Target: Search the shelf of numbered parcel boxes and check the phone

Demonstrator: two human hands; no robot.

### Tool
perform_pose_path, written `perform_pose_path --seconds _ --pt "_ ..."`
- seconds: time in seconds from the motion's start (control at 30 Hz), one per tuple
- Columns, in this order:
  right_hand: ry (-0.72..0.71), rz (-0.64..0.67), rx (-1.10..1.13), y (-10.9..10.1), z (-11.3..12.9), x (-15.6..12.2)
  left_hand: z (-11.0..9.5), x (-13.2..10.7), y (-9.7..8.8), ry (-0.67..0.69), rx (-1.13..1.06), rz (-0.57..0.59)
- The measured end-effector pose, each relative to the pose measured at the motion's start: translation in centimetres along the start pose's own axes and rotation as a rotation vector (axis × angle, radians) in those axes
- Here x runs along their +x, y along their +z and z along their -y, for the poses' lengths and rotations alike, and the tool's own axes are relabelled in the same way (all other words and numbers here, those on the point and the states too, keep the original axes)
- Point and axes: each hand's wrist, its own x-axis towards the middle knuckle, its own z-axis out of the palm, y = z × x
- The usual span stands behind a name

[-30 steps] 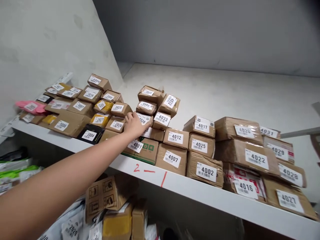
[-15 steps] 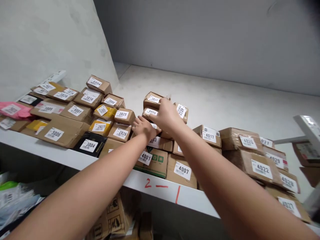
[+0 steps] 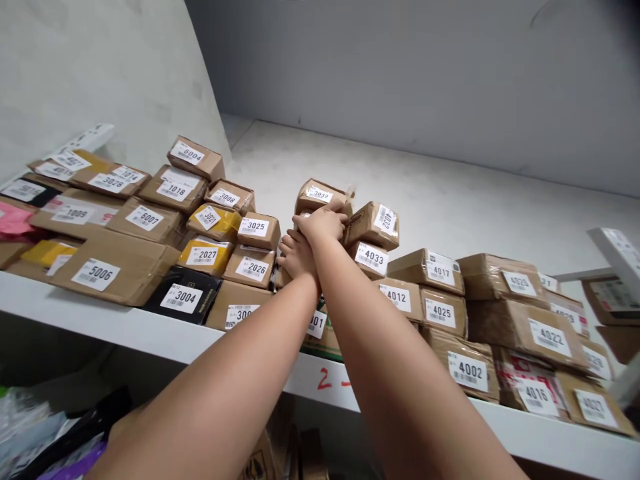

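Observation:
Both my arms reach up to a white shelf [image 3: 125, 323] packed with numbered brown parcels. My right hand [image 3: 320, 223] grips a small brown box in the middle stack, just under the box labelled 3032 [image 3: 320, 195]; the gripped box's label is covered. My left hand [image 3: 295, 257] sits right below it, fingers curled against a lower box of the same stack, partly hidden by my right wrist. Boxes 4032 [image 3: 375, 223] and 4033 [image 3: 370, 257] lie just right of my hands, and 2026 [image 3: 250, 267] and 3025 [image 3: 257, 228] just left.
Left on the shelf lie box 5006 [image 3: 100, 270], black parcel 3004 [image 3: 183, 297] and yellow parcel 2027 [image 3: 205, 255]. Boxes 4002 [image 3: 465, 367], 4022 [image 3: 540, 330] and 4017 [image 3: 435, 267] fill the right. Red marks show on the shelf's front edge. More parcels sit below.
My right arm has come into view and closed on the middle stack. My left hand has shifted slightly up against the same stack. The view has moved closer and to the left.

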Motion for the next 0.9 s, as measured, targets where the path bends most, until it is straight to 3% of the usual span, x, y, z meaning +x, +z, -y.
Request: perform_pose_path --seconds 0.3,0.53,0.67,0.9 --pt "-0.033 -0.164 0.153 0.8 -1.1 0.7 0.8 0.3 0.2 0.119 0.046 -0.034" --pt "-0.076 -0.152 0.224 -0.3 -1.6 1.2 0.7 0.5 -0.2 0.174 0.093 -0.139" --pt "-0.085 -0.115 0.254 -1.3 -1.1 1.7 0.2 0.8 -1.8 0.203 0.092 -0.176" --pt "-0.046 0.013 0.334 -3.2 0.9 2.7 -0.6 0.3 -6.0 0.123 0.026 -0.060"
